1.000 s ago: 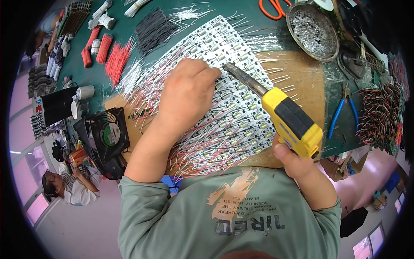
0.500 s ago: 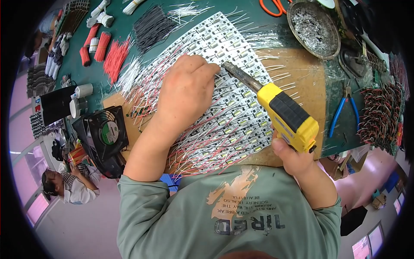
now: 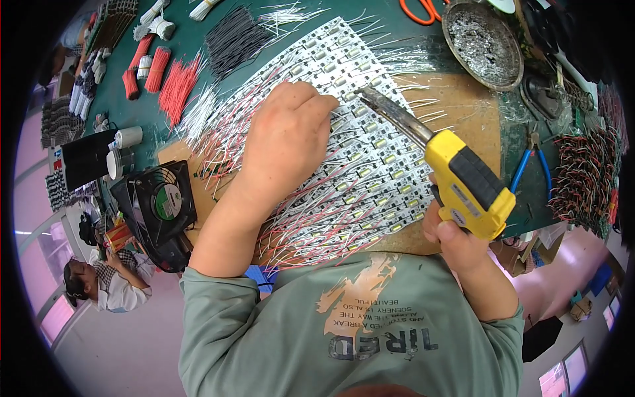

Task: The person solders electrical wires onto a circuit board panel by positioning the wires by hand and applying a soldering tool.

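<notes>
A white panel of many small circuit boards (image 3: 377, 142) lies in front of me, with rows of thin red and white wires soldered along it. My left hand (image 3: 288, 135) rests over the panel's middle, thumb and fingers pinched together; whatever is between the fingertips is too small or hidden to make out. In my right hand (image 3: 463, 246) is a yellow and black soldering gun (image 3: 466, 178), gripped by its handle. Its dark metal tip points up and left above the panel, a little to the right of my left fingertips and apart from them.
A brown board (image 3: 473, 119) lies beneath the panel on the green table. Left are a black fan (image 3: 169, 202), red wire bundles (image 3: 157, 69) and black wires (image 3: 237, 41). Right are a solder-scrap bowl (image 3: 479, 46), blue-handled pliers (image 3: 519, 172) and wired parts (image 3: 582, 178). Another person (image 3: 106, 281) sits at far left.
The soldering gun and my right hand have moved to the right, drawing the tip away from my left fingertips. My left hand stays nearly in place, still pinched.
</notes>
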Demonstrator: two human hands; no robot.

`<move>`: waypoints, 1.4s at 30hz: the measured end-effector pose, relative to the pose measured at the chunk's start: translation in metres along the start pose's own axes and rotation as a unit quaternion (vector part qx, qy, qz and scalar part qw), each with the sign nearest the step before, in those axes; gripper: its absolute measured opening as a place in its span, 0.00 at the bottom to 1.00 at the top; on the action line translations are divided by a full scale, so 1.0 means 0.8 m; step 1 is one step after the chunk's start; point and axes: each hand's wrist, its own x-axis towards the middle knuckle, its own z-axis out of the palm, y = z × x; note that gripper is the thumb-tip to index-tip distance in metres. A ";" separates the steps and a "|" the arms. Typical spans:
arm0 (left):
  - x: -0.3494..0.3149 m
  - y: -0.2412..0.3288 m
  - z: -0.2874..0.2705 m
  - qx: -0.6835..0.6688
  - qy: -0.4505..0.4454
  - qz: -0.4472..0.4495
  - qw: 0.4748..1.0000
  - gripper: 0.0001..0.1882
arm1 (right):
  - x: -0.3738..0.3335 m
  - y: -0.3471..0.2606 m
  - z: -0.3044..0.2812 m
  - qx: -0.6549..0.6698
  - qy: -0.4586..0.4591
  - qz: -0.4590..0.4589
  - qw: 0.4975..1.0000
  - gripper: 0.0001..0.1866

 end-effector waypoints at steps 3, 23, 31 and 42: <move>0.000 0.001 -0.001 0.002 0.003 0.000 1.000 0.07 | -0.003 0.003 -0.004 0.044 -0.015 0.006 0.999 0.43; -0.008 0.007 0.001 -0.003 -0.029 0.037 0.999 0.08 | -0.019 0.007 -0.012 -0.116 -0.039 0.016 0.992 0.09; -0.006 0.009 -0.001 -0.001 -0.038 0.044 0.998 0.08 | -0.016 0.016 -0.006 -0.115 -0.038 -0.050 0.991 0.27; -0.007 0.015 -0.002 0.016 -0.041 0.033 0.999 0.09 | -0.014 0.010 -0.007 -0.102 -0.040 -0.022 0.994 0.14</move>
